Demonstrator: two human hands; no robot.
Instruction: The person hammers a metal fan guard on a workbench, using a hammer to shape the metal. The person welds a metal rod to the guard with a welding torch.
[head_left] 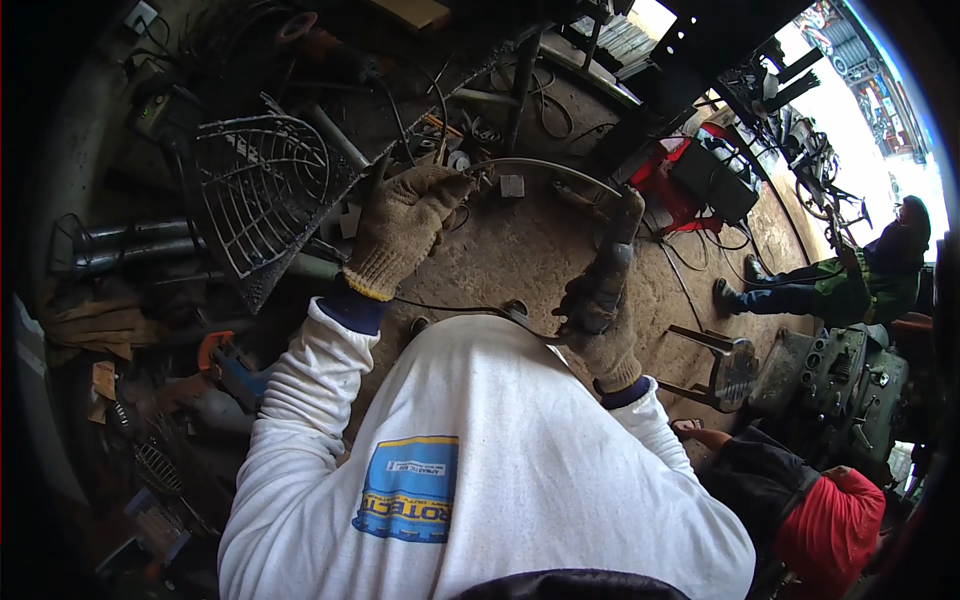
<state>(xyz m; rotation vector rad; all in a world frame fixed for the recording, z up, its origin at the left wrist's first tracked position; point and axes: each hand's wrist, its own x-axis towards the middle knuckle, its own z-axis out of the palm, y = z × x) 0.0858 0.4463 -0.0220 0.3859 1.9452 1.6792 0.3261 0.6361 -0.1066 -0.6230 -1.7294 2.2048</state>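
Note:
My left hand [405, 222], in a tan knit glove, is closed beside the metal bench edge, its fingertips on one end of a thin curved metal rod [540, 162]. The rod arcs rightward to the head of a dark hand-held power tool [608, 268]. My right hand [612, 352], gloved the same way, grips this tool by its lower body; the tool's exact kind is unclear. A black cord [455, 305] runs across in front of my shirt toward it. Left of my left hand, a curved metal grille [262, 205] of concentric bars lies at the bench.
A metal stool [735, 372] stands right, near a grey-green machine [855, 375]. A red-and-dark object [665, 185] with cables sits farther off. One person [860, 275] is at far right, another in a red top [830, 520] at lower right. Metal pipes [140, 245] lie left.

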